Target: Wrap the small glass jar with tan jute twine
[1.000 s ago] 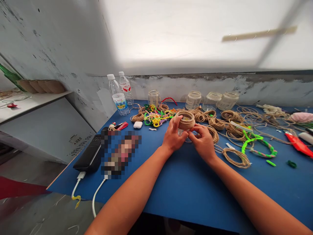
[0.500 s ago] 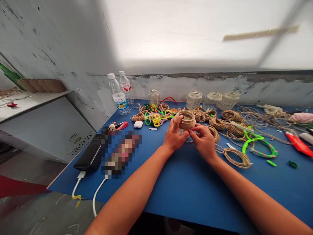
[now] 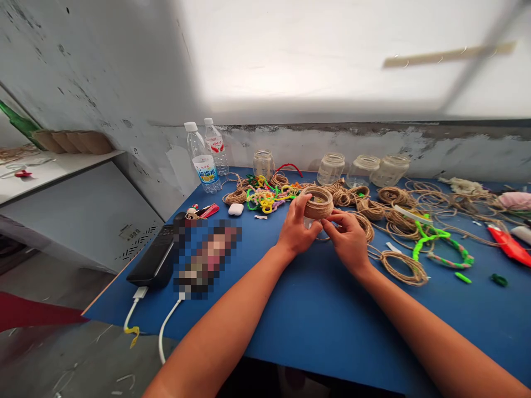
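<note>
Resting in left hand (image 3: 296,232), twine-wrapped jar (image 3: 318,211).

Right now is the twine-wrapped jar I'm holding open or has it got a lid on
Open. No lid covers the twine-wrapped jar: its round mouth faces up, and the inside shows through it.

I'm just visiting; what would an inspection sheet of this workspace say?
Surface: blue table, crowded toward the back.
Job's things: held jar, twine-wrapped above, clear below; twine coils behind and to the right.
Clutter: tangled fuzzy wires, four glass jars, two bottles, white case.
Hands: left hand grips the held jar; right hand has fingertips beside it, their hold unclear.
Cables: two white cables, near left.
Surroundings: scuffed wall; white counter, left.
</note>
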A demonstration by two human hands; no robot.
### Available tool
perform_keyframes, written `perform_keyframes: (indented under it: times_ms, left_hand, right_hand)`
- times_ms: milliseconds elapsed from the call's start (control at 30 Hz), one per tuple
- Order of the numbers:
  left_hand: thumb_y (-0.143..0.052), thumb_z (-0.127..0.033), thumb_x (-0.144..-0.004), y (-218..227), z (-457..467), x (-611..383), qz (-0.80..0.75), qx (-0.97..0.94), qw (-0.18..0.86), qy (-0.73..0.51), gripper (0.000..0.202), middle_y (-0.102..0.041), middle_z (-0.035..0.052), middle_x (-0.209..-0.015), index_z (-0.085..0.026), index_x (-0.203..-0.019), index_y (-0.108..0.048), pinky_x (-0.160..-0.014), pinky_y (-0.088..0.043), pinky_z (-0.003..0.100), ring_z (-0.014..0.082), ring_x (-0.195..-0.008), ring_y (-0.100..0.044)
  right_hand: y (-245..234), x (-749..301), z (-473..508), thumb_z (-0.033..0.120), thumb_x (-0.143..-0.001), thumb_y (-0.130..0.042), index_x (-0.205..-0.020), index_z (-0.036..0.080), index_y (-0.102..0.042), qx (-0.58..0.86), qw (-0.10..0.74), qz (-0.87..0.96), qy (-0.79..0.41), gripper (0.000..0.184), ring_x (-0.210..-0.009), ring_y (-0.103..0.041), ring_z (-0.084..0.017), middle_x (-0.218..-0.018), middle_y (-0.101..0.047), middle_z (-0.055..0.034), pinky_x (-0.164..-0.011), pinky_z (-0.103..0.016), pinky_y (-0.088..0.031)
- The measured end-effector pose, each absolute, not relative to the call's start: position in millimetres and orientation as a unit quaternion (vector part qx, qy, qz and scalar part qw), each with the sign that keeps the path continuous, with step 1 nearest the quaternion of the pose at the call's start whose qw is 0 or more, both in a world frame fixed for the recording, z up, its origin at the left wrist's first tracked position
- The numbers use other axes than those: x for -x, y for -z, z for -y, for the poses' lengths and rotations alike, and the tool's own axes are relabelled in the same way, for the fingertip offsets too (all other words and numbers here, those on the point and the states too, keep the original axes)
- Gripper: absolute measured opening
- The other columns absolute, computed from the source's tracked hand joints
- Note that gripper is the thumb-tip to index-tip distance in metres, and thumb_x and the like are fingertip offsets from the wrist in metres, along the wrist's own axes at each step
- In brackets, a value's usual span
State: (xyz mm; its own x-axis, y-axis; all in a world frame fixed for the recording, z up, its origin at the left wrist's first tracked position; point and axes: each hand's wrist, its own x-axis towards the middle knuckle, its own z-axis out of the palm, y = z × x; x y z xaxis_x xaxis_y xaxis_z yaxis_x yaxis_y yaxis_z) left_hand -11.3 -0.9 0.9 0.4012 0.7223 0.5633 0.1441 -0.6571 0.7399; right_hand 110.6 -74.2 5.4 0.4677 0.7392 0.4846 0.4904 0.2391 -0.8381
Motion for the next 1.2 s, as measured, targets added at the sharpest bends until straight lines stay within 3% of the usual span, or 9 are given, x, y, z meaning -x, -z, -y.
perform_keyframes:
  times_ms: [333,500,767,1033,1200]
  left_hand:
    - [-0.063,-0.024,-0.076,3.4,2.4,7.9,-0.279,-0.753,0.334,-0.494,0.076,-0.034,0.0096,-0.151,-0.025,-0.142,-0.026,-0.120,-0.030,0.043,0.0219,-0.140,-0.036]
    - [-0.065,-0.028,-0.074,-1.8,6.5,8.6,-0.356,-0.755,0.295,-0.465,0.078,-0.039,0.0069,-0.148,-0.029,-0.142,-0.028,-0.120,-0.024,0.051,0.0259,-0.141,-0.034]
    - [-0.065,-0.028,-0.072,-2.9,6.6,8.1,-0.348,-0.758,0.276,-0.478,0.076,-0.024,0.0111,-0.153,-0.026,-0.140,-0.030,-0.123,-0.020,0.048,0.0274,-0.149,-0.019]
    - [-0.063,-0.025,-0.073,0.7,4.0,8.6,-0.334,-0.758,0.277,-0.487,0.073,-0.033,0.0103,-0.150,-0.024,-0.138,-0.030,-0.122,-0.022,0.048,0.0268,-0.146,-0.026]
    - [-0.066,-0.026,-0.071,2.2,1.5,8.7,-0.321,-0.755,0.271,-0.504,0.070,-0.042,0.0097,-0.144,-0.023,-0.133,-0.034,-0.119,-0.027,0.046,0.0254,-0.139,-0.037]
  right_hand:
    - [-6.8,-110.2,74.3,0.051,-0.077,-0.065,-0.082,0.018,-0.068,0.609,0.605,0.503,-0.099,0.033,-0.100,-0.060,-0.024,-0.105,-0.064,-0.0114,-0.073,-0.035,-0.054]
    - [-6.5,-110.0,74.0,0.052,-0.077,-0.065,-0.080,0.019,-0.068,0.611,0.604,0.503,-0.094,0.033,-0.098,-0.060,-0.024,-0.104,-0.065,-0.0109,-0.071,-0.034,-0.054]
    - [-5.3,-110.4,74.1,0.053,-0.077,-0.065,-0.082,0.018,-0.069,0.614,0.597,0.506,-0.101,0.036,-0.095,-0.060,-0.024,-0.101,-0.064,-0.0107,-0.070,-0.035,-0.054]
    - [-4.8,-110.2,73.6,0.058,-0.077,-0.064,-0.083,0.018,-0.070,0.617,0.593,0.506,-0.106,0.041,-0.093,-0.061,-0.024,-0.101,-0.064,-0.0111,-0.072,-0.036,-0.053]
    - [-4.2,-110.2,72.7,0.059,-0.077,-0.063,-0.081,0.018,-0.069,0.619,0.590,0.511,-0.090,0.041,-0.094,-0.060,-0.023,-0.100,-0.064,-0.0103,-0.083,-0.039,-0.052]
